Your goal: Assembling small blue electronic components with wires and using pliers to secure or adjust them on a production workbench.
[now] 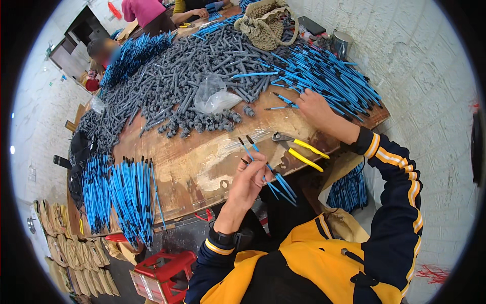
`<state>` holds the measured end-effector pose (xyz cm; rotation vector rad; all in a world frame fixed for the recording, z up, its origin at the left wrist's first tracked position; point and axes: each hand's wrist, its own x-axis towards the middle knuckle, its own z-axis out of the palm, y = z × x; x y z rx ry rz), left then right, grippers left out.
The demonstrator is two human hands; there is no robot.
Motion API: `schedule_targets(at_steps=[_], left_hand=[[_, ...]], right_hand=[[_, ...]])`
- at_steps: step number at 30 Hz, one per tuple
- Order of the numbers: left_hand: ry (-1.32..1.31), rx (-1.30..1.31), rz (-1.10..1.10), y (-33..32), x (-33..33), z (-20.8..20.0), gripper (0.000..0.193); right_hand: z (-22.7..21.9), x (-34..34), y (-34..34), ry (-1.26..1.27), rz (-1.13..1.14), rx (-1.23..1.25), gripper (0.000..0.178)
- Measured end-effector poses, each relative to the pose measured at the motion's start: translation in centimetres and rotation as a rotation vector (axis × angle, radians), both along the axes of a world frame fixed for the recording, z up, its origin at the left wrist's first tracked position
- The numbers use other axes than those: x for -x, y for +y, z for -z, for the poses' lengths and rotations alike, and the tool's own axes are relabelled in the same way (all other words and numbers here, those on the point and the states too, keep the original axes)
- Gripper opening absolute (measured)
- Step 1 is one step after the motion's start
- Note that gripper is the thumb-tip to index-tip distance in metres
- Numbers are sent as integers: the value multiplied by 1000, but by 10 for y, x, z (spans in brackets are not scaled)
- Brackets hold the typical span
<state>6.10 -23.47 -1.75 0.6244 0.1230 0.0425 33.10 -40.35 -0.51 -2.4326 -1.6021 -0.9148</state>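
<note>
My left hand (244,183) is closed around a few thin blue rods with black ends (286,188), held over the near table edge and slanting down to the right. At the near side of a large heap of similar blue rods (336,76), my right hand (321,110) has its fingertips pinched on a black-tipped blue rod (284,100). Exactly how the fingers meet that rod is partly hidden. Between my hands, pliers with yellow handles (306,152) lie on the wooden table (174,157), jaws pointing left.
Grey plastic parts (187,66) heap across the table, with a clear plastic bag (215,95) on them. Bundled blue rods (131,195) lie at the left edge. A woven bag (263,25) and metal cup (342,43) stand far back. A red stool (164,273) is below; other people sit across.
</note>
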Motion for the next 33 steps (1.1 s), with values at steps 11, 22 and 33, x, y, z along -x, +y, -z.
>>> schedule_targets(at_steps=[11,22,33], left_hand=[[186,-18,-332,-34,-25,-50,29],[-44,-189,-375,-42,-19,-65,21],[100,-305,-111,-56,19,-67,20]], right_hand=[[-109,70,2,911,-143,-244,18],[-117,128,-11,971,-376,-148,18],[-87,158,-64,1843,-303,61,20]])
